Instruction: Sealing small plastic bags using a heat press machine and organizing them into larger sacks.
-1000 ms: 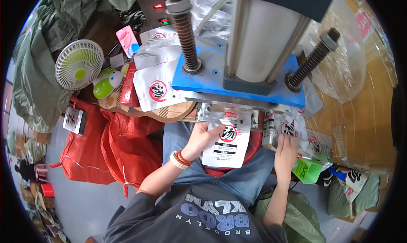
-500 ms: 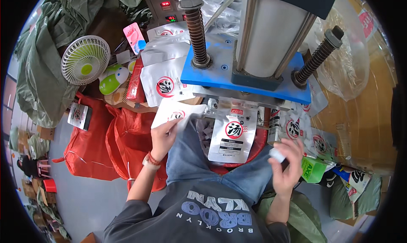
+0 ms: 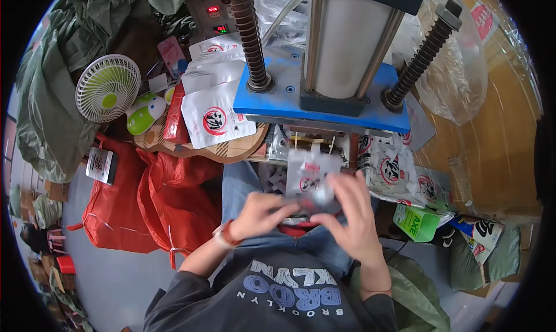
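Observation:
A silvery white pouch (image 3: pixel 298 168) with a red ring and dark print hangs in front of the press (image 3: pixel 324 126), above my lap; its lower part is blurred. From the left, my left hand (image 3: pixel 262 215) reaches its lower edge, with fingers closed together there. Close by the pouch's right side is my right hand (image 3: pixel 354 221), its thumb and fingers spread apart. A pale blur lies by the right fingertips, and I cannot make out whether it is a separate thing. Behind the pouch, a red-rimmed container (image 3: pixel 294 230) between my knees is mostly hidden.
Flat pouches (image 3: pixel 200 126) lie stacked on a wooden board (image 3: pixel 246 146) at the left, near a white fan (image 3: pixel 109 88). Red sacks (image 3: pixel 124 210) stand below them. More pouches (image 3: pixel 389 167) lie right of the press, beside a green box (image 3: pixel 416 223). A spring post (image 3: pixel 425 57) rises at the right.
My hands have come together at the pouch before the press. The white pouch my left hand held at the left and the small white piece in my right are no longer distinct.

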Tool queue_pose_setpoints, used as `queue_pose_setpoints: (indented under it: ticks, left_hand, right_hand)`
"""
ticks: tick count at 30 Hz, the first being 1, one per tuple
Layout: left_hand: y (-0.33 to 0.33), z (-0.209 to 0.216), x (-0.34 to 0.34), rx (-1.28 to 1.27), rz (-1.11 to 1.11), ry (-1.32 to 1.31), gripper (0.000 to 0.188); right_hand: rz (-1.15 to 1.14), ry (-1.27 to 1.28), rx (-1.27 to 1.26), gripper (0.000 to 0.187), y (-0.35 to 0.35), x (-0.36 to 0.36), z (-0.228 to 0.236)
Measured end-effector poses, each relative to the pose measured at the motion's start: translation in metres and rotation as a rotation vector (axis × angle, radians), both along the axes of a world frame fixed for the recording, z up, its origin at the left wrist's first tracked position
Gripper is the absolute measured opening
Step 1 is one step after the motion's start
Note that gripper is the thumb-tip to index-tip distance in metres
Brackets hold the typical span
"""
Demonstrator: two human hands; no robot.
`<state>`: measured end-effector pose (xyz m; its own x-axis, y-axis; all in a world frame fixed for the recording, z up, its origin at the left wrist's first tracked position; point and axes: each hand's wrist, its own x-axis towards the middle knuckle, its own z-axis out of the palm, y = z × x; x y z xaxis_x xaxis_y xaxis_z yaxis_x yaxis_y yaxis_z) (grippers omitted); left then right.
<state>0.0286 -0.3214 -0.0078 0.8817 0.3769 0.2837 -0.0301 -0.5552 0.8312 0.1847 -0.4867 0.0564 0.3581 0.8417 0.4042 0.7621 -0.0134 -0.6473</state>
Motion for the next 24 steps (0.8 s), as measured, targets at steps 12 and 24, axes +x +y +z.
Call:
queue_pose_setpoints:
  ticks: [12, 24]
  left_hand:
    - [0.035, -0.041, 0.074, -1.076, 0.212, 0.078, 0.021]
    - [0.106, -0.082, -0.038, 0.818, 0.496, 0.13, 0.033]
  right_hand:
    - [-0.532, -0.269, -0.248, 0.035, 0.009, 0.084, -0.063]
    - [-0.23, 0.685, 0.228, 0.038, -0.044, 0.056, -0.063]
